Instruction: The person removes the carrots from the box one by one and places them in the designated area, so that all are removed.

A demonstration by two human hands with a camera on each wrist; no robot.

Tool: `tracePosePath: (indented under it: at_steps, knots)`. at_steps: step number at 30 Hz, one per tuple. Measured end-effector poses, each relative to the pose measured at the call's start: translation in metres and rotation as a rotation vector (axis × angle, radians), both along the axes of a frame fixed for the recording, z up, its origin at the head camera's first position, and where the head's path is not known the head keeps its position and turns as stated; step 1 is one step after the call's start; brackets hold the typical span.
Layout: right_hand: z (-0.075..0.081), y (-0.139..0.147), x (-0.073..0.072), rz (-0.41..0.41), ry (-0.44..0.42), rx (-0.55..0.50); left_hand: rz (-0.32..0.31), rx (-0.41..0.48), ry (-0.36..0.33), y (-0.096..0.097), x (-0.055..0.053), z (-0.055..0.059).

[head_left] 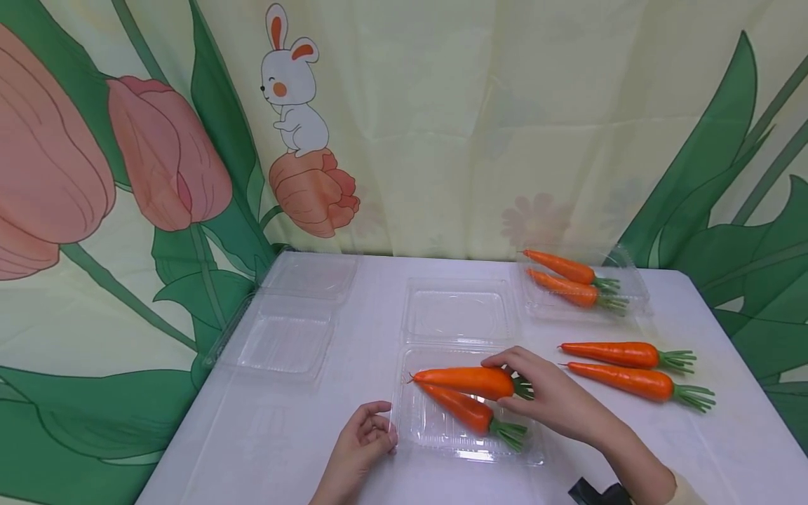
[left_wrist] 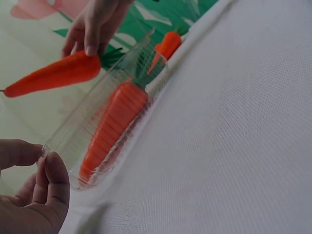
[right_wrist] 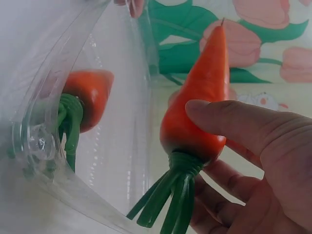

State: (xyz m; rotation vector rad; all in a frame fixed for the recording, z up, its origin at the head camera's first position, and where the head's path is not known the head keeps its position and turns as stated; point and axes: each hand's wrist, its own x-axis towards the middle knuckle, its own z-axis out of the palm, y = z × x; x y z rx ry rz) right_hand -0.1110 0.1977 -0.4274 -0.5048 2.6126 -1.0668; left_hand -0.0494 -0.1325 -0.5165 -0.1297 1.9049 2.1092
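Observation:
My right hand (head_left: 548, 393) pinches an orange carrot (right_wrist: 200, 107) near its green-stemmed end, thumb on one side and fingers on the other. In the left wrist view this carrot hangs above the rim of a clear plastic clamshell box (head_left: 435, 431), its tip pointing left. A second carrot (head_left: 463, 410) lies inside the box, stems toward the front right; through the wall it shows in the left wrist view (left_wrist: 114, 129). At the box's left edge, my left hand (head_left: 366, 438) pinches the rim between thumb and fingers. The box's lid (head_left: 457, 312) lies folded back, away from me.
Two loose carrots (head_left: 631, 379) lie on the white table (head_left: 353, 337) to the right. Behind them, another clear box (head_left: 637, 298) contains two carrots (head_left: 564, 280). An opened clear box (head_left: 287, 344) sits at the left. A dark object (head_left: 596, 493) shows beside my right forearm.

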Motion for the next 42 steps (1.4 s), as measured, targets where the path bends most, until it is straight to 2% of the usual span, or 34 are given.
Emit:
tracePosePath:
  at_steps: [5, 8, 13, 16, 32, 42]
  knots:
    - [0.008, 0.005, 0.009, -0.019, 0.010, 0.003, -0.004, 0.015, 0.011, 0.000, 0.000, 0.000]
    - [0.013, 0.009, 0.016, -0.027, 0.053, 0.018, -0.008, 0.022, 0.014, -0.001, 0.000, -0.001]
    - [0.020, 0.018, 0.026, -0.043, 0.147, 0.090, -0.003, 0.022, -0.002, 0.000, 0.000, 0.000]
    - [0.022, 0.025, 0.028, -0.064, 0.148, 0.130, 0.005, 0.020, -0.015, 0.000, 0.000, 0.000]
    - [0.014, 0.052, 0.037, -0.130, 0.122, 0.186, -0.003, -0.003, -0.029, 0.001, 0.000, -0.001]
    - [0.002, 0.070, 0.044, -0.147, 0.170, 0.219, -0.014, 0.008, -0.007, 0.001, 0.000, 0.000]
